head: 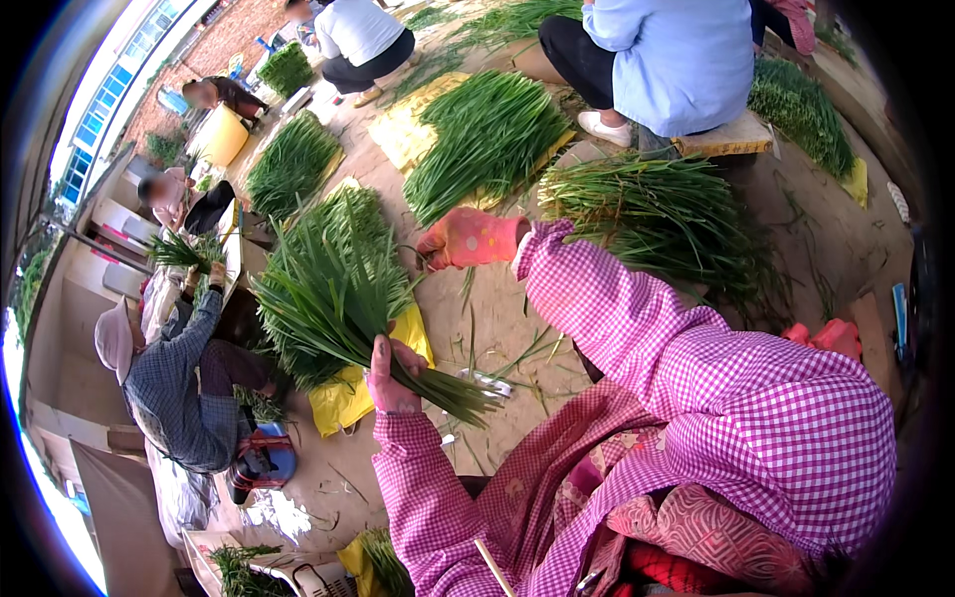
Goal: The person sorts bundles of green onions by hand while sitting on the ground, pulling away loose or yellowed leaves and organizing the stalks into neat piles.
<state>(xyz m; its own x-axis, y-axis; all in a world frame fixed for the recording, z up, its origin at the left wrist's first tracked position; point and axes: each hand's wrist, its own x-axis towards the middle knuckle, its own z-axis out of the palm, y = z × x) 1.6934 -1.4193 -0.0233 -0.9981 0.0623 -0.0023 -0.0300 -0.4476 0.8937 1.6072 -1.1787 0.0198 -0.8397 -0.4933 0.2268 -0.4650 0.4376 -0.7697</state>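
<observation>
My left hand (pixel 395 377) grips a bunch of garlic chives (pixel 336 306) near the pale stem ends, leaves fanned up and to the left. My right hand (pixel 470 240), in an orange-red glove with pale dots, is to the right of the leaf tips. Its fingers are closed, and a thin blade seems pinched at the fingertips. Behind the bunch, a large heap of chives (pixel 358 209) lies on a yellow sheet (pixel 343 403). Another heap with some browned leaves (pixel 642 201) rests on the ground beyond my right forearm.
Loose leaves litter the concrete ground (pixel 455 328). Further chive heaps (pixel 485 142) lie on yellow sheets ahead. A person in a pale hat (pixel 171 380) sits at the left holding chives; one in a blue shirt (pixel 671 67) sits on a low bench (pixel 724 138). A white basket (pixel 321 578) stands lower left.
</observation>
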